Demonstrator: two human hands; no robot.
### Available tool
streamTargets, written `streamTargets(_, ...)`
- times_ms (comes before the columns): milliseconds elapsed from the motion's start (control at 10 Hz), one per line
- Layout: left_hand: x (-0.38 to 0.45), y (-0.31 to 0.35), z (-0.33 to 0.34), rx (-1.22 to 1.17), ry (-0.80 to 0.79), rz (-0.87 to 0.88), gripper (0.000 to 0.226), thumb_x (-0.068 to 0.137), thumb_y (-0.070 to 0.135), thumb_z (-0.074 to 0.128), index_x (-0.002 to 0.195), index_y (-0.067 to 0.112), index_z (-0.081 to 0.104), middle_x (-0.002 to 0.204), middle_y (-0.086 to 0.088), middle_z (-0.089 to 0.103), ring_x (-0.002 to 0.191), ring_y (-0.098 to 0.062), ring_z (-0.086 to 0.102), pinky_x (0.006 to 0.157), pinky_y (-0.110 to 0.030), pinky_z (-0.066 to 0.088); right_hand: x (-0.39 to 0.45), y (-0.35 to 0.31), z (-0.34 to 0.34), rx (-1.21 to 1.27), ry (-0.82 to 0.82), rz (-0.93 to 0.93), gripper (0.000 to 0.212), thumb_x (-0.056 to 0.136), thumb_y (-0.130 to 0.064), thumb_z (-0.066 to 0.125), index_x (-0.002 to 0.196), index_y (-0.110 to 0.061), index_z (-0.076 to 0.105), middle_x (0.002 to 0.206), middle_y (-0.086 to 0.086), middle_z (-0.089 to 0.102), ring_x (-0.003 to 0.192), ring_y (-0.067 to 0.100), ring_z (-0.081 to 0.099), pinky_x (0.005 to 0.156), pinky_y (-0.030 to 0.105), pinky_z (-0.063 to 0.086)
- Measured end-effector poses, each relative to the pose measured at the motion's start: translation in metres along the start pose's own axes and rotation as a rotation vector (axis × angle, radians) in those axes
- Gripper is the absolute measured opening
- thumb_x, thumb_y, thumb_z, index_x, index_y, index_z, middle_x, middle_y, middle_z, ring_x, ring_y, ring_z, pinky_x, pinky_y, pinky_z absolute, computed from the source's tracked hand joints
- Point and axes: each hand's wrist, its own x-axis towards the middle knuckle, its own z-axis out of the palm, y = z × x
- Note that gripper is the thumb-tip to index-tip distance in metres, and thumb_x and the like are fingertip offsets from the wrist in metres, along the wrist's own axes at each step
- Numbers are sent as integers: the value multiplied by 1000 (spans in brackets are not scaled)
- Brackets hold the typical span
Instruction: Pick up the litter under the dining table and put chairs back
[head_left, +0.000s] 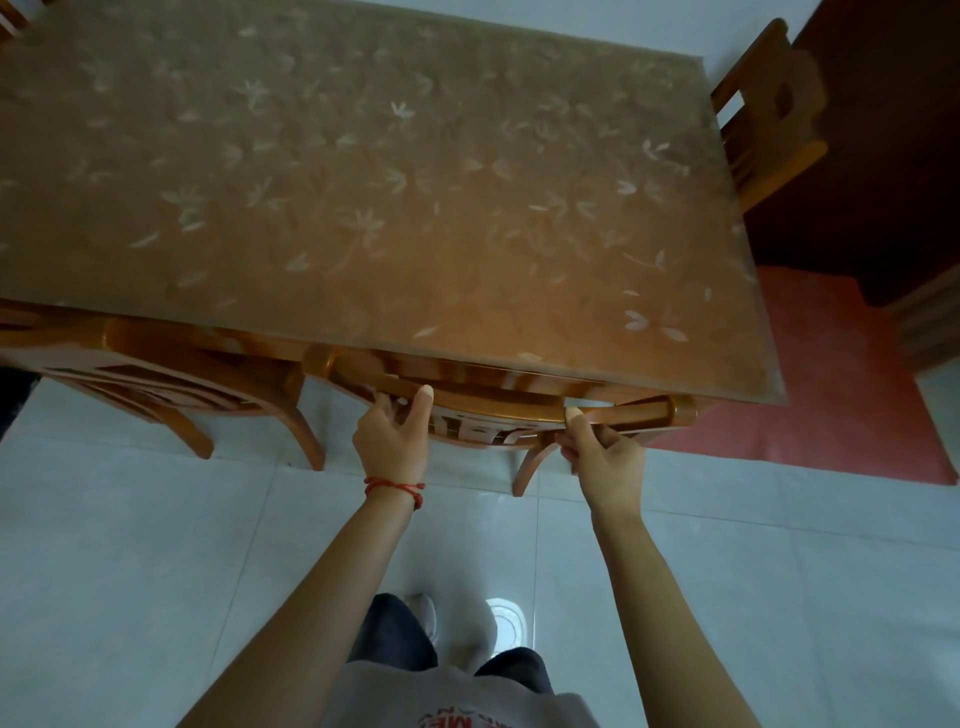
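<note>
A: Where is the chair (498, 410) sitting against the dining table (363, 182) right now?

B: Straight ahead of you, with its seat tucked under the near edge of the table and only the curved top rail of the backrest sticking out toward you. That rail is running left to right across your body, parallel to the table edge.

A: And your hands?

B: You're gripping it with both. Your left hand (392, 436) is curling its fingers over the left part of the rail with the thumb pointing up; your right hand (597, 449) is pinching the rail near its right end, thumb on top. Both are equally near, one on each side of the middle, so I'd judge any further push needs to go straight away from you to keep the chair square.

A: What's lying around it?

B: A second chair (171, 384) is standing just beside it on your left, also tucked in. A third chair (769, 119) is waiting at the far right end of the table. No litter is showing on the tiled floor (156, 545).

A: Any writing?

B: Red letters on your shirt (457, 701), cut off and too blurred to read.
</note>
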Motion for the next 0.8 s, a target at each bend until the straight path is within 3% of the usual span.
streamTargets(300,-2,4,-2,19,-44,-21,30,86,29,58,75,2,57,70,-8,59,67,-17,51,55,-16,34,-3,-3,2,-15,-9,13,32,84,-36,61,85,-5,68,79,7,71,71,14,66,75,28,54)
streamTargets(400,-2,6,-5,37,-76,-39,31,87,31,56,79,1,57,73,-9,58,70,-19,51,55,-21,35,-5,-2,2,-49,-17,13,32,84,-39,60,74,-10,66,73,7,69,70,18,64,76,31,53)
streamTargets(500,-4,5,-10,47,-105,-45,30,88,31,54,87,1,59,80,-12,62,77,-21,53,67,-25,37,-8,-5,2,-83,-27,15,35,84,-42,59,62,-14,60,63,6,63,64,19,59,74,38,50)
streamTargets(600,-16,3,-18,81,-155,-1,30,89,23,54,105,-1,59,104,-17,66,99,-29,59,77,-27,40,-14,-10,-4,-167,-36,-26,36,88,-37,54,61,-14,54,56,1,54,56,13,49,67,31,42)
streamTargets(700,-33,-4,-24,150,-222,62,46,88,20,56,130,1,45,132,-16,51,123,-27,46,97,-29,36,-27,-4,-14,-276,-95,-161,26,92,-29,48,85,-7,61,73,4,63,62,9,52,62,22,40)
streamTargets(800,-46,-15,-32,285,-255,213,52,87,18,58,132,1,40,141,-19,40,132,-29,35,106,-34,28,-46,0,-24,-386,-133,-301,23,93,-26,48,99,-8,61,91,1,65,74,11,55,57,9,37)
